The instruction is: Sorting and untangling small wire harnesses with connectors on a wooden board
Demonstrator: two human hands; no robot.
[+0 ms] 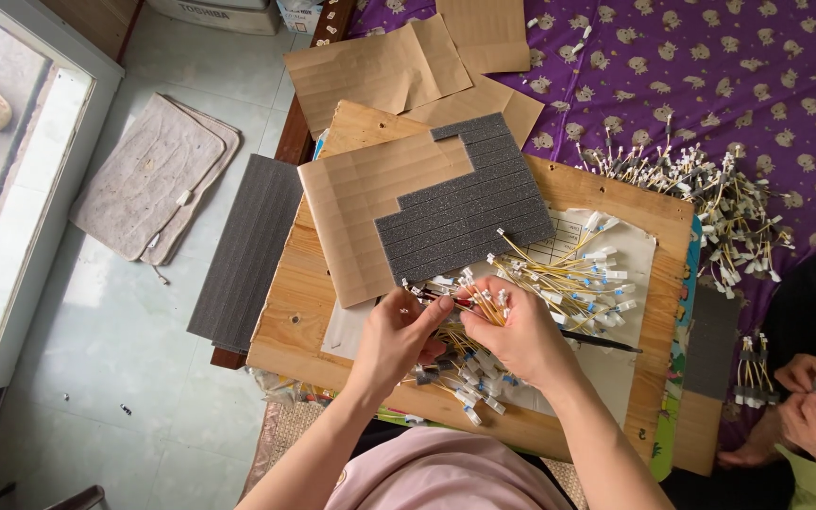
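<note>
Wire bundle [488, 307], yellow, white-tipped | pinched in right hand [521, 331] | left hand [403, 331] closed on its ends, sorting step | loose wires [587, 279] just beyond right hand on wooden board [285, 321] | next: steady grip, aligned tips

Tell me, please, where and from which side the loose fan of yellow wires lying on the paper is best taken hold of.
Probably at the yellow wires mid-length, where the strands run close together, coming from above. The white connector ends spread out toward the right, so pinching there would catch only a few. The right hand is nearest; the left hand holds another bundle.
</note>
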